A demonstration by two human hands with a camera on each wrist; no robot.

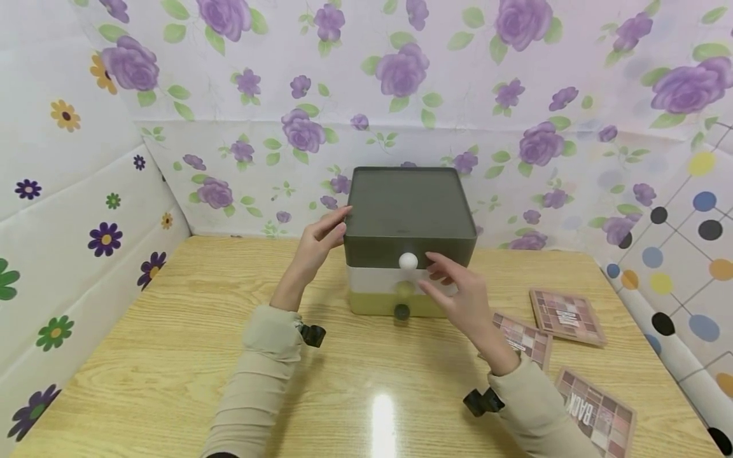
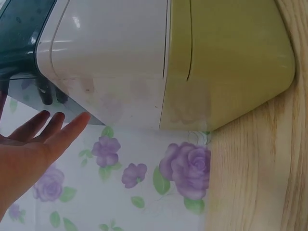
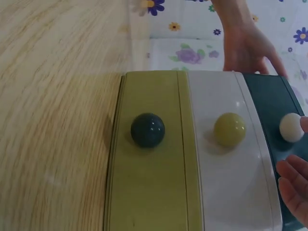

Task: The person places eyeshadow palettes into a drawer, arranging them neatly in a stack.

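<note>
Nearest us, three makeup palettes (image 1: 598,413) lie on the counter (image 1: 172,356) at the right. Our right hand (image 1: 466,299) hovers, fingers relaxed, before the drawer box (image 1: 409,245), just beside its white knob (image 1: 408,261). Our left hand (image 1: 317,245) rests straight fingers against the box's left side.

A person's two forearms show from the elbows down, each in a long sleeve of plain pale beige fabric. The left sleeve (image 1: 258,375) looks soft and slightly creased, ending in a snug cuff at the wrist. The right sleeve (image 1: 535,407) matches it in colour and cut. A small black camera mount sits at each cuff, one under the left wrist (image 1: 312,334) and one under the right wrist (image 1: 483,402). The left hand (image 1: 317,245) and right hand (image 1: 464,296) are bare, without rings or gloves.
</note>
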